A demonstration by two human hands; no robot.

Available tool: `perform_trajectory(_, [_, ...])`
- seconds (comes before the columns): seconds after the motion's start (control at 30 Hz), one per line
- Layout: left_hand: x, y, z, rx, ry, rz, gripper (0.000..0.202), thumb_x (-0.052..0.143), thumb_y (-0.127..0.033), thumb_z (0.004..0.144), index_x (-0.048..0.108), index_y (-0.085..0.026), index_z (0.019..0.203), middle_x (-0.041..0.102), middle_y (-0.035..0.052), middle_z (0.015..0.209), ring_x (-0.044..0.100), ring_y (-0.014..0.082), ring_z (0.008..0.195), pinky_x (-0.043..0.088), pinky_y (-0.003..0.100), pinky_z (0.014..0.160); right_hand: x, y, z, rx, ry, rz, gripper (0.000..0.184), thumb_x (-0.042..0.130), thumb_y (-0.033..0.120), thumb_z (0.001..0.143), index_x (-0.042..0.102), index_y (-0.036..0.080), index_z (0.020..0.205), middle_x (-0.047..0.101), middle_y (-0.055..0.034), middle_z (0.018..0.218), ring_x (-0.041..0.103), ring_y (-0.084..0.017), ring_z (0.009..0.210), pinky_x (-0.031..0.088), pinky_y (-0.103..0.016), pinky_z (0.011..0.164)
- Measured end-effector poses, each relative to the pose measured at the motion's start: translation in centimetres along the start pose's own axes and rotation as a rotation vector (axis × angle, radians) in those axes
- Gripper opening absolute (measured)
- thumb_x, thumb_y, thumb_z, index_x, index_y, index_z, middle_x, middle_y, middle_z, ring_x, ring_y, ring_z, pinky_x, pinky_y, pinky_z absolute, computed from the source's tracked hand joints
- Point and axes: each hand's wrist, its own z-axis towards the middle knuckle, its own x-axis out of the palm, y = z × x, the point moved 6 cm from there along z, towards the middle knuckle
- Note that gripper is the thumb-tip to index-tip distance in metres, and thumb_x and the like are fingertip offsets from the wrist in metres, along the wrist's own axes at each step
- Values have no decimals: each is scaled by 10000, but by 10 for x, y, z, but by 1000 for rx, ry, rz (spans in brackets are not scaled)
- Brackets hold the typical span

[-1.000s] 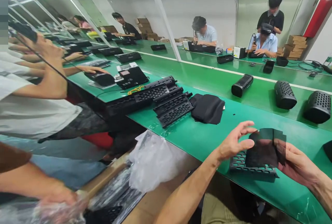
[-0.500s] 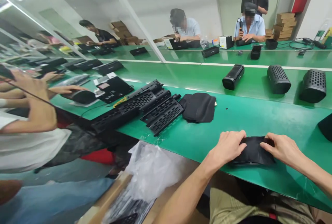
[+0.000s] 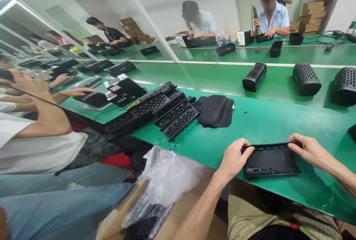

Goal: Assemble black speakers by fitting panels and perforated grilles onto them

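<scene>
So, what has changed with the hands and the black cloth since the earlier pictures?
The hands moved apart: from pressing on the black fabric sheet, the left hand and right hand went out to opposite ends of the black perforated panel and took its edges. The sheet now lies flat over the panel's holes. The stacked perforated panels and pile of black fabric stayed in place.
</scene>
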Motion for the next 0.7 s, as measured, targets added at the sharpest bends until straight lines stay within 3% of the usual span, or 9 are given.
perform_trajectory(0.13, [10, 5, -11, -209, 156, -407, 303, 556, -543, 964, 546, -250, 1041, 460, -115, 535, 451, 111, 421, 330, 243, 460, 8, 3, -11, 100, 87, 229, 476, 525, 711, 918, 559, 236, 918, 577, 23, 668, 576, -180, 575, 488, -310, 544])
perform_trajectory(0.2, [18, 6, -18, -267, 215, -617, 392, 607, -571, 931, 504, -250, 1133, 481, -126, 555, 445, 95, 370, 322, 211, 395, 13, 4, -19, 139, 104, 336, 524, 552, 742, 914, 565, 223, 989, 573, 27, 700, 571, -162, 577, 479, -282, 518])
perform_trajectory(0.3, [24, 6, -27, -293, 218, -832, 517, 717, -564, 863, 470, -252, 1192, 571, -96, 696, 473, 69, 402, 375, 178, 360, 19, 3, -29, 187, 113, 519, 569, 732, 714, 831, 619, 201, 1049, 591, 16, 761, 560, -149, 634, 438, -243, 505])
perform_trajectory(0.47, [27, 0, -39, -291, 235, -937, 605, 768, -518, 841, 453, -242, 1278, 651, -37, 851, 526, 60, 421, 411, 169, 337, 19, 5, -37, 216, 86, 597, 554, 813, 705, 766, 658, 198, 928, 561, 24, 705, 498, -141, 610, 387, -246, 497])
perform_trajectory(0.7, [27, 2, -46, -298, 207, -931, 501, 709, -517, 896, 498, -238, 1255, 606, -60, 755, 513, 69, 410, 446, 185, 357, 17, 7, -44, 221, 60, 607, 553, 814, 705, 773, 685, 193, 937, 571, 12, 729, 474, -136, 619, 369, -249, 518])
